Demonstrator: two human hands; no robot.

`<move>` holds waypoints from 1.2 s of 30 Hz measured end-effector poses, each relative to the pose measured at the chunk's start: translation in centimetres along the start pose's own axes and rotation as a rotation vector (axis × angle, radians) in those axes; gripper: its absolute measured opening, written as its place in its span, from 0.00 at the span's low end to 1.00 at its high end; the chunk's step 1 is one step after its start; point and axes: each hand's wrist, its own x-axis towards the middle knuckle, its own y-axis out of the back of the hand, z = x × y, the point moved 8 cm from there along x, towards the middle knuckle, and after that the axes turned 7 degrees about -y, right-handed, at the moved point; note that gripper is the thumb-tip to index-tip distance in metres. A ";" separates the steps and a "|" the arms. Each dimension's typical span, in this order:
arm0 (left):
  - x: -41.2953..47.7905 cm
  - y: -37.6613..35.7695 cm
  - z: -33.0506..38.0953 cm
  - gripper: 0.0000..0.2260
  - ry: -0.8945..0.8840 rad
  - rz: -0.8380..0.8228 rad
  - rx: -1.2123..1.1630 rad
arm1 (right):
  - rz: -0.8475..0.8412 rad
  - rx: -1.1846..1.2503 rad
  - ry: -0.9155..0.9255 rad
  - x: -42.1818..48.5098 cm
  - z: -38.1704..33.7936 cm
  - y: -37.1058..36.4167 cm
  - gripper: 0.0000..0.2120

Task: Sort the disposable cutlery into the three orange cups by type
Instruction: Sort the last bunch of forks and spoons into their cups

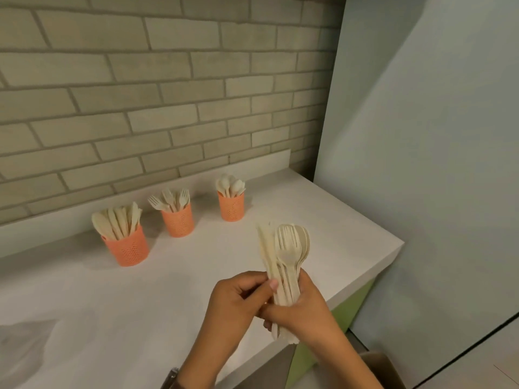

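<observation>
Three orange mesh cups stand in a row on the white counter (112, 304). The left cup (127, 248) holds cream knives, the middle cup (178, 221) holds forks, and the right cup (231, 206) holds spoons. A mixed bundle of cream cutlery (283, 254), with knives, forks and spoons fanned upward, is held above the counter's right part. My right hand (303, 310) is wrapped around the bundle's handles. My left hand (238, 301) pinches the knives at the bundle's left side.
A grey brick wall runs behind the cups. A pale panel (421, 192) rises at the right, beside the counter's end. The counter's front edge drops off at the lower right, above a green cabinet side (354, 307) and a brown box (376, 366).
</observation>
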 end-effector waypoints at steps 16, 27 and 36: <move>12.1 0.0 -2.5 0.11 0.046 0.097 -0.197 | -0.146 0.281 0.001 12.8 -1.7 3.3 0.21; 12.6 9.7 -5.5 0.10 0.123 0.604 -0.220 | -0.178 0.254 -0.140 20.5 -1.2 -0.9 0.14; 10.7 27.9 -4.1 0.15 0.030 1.106 0.564 | -0.330 0.081 -0.135 24.6 -2.4 -5.6 0.12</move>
